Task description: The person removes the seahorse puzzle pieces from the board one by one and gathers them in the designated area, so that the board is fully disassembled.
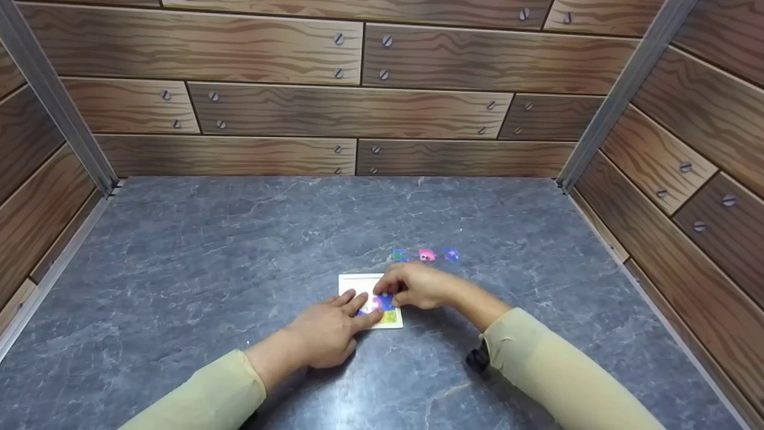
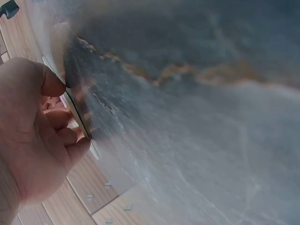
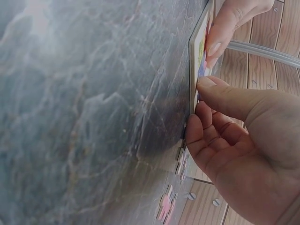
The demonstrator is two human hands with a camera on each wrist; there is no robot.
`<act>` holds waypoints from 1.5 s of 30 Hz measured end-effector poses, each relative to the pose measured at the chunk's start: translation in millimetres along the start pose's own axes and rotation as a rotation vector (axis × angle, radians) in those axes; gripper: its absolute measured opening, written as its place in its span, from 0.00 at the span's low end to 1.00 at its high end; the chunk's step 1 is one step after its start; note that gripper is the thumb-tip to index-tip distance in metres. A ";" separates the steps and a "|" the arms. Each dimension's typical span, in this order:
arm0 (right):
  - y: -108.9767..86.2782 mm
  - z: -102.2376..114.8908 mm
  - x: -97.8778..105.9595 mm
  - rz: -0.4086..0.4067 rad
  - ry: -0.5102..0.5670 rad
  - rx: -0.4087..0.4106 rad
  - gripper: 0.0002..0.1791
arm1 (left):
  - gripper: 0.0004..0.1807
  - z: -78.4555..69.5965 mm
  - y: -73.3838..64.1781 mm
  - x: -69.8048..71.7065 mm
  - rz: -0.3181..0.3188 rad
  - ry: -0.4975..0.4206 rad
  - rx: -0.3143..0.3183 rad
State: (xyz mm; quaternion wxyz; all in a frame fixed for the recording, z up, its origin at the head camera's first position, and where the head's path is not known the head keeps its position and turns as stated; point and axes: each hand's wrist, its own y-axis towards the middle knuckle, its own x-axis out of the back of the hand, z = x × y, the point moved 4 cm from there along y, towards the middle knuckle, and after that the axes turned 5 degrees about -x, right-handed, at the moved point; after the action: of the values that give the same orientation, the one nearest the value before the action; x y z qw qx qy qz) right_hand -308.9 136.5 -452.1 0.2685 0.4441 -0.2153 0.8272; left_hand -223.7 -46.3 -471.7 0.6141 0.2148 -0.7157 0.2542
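Note:
A small white-framed jigsaw board (image 1: 391, 326) lies flat on the table, with colourful pieces fitted in its lower part. My left hand (image 1: 327, 334) rests on the board from the left, its fingers extended over the tray and the pieces. From the right, my right hand (image 1: 421, 285) pinches a blue puzzle piece (image 1: 386, 301) between thumb and fingers, at the board's right side. In the right wrist view the thumb (image 3: 213, 91) lies over the board's edge and the other fingers are curled; the piece is mostly hidden there.
Beyond the right hand lie three loose puzzle pieces in a row: a green-blue one (image 1: 399, 255), a pink one (image 1: 426, 255) and a blue-purple one (image 1: 451, 255). Wood-patterned walls (image 1: 274, 110) with metal corner posts enclose the grey marbled table (image 1: 209, 239).

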 end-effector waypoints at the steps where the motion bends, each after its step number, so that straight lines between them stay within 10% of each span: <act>1: 0.2 0.0 0.0 0.000 -0.001 -0.001 0.21 | 0.34 0.3 0.2 0.0 0.000 0.001 0.002; 45: -4.3 1.1 -3.1 -0.062 -0.013 -0.011 0.20 | 0.34 0.7 5.8 -1.1 0.015 0.019 0.021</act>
State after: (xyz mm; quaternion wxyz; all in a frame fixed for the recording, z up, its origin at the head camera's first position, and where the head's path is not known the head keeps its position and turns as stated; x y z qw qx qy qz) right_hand -304.1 138.4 -453.7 0.2950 0.4543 -0.2076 0.8146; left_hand -227.6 -42.3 -473.4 0.6168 0.2131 -0.7087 0.2683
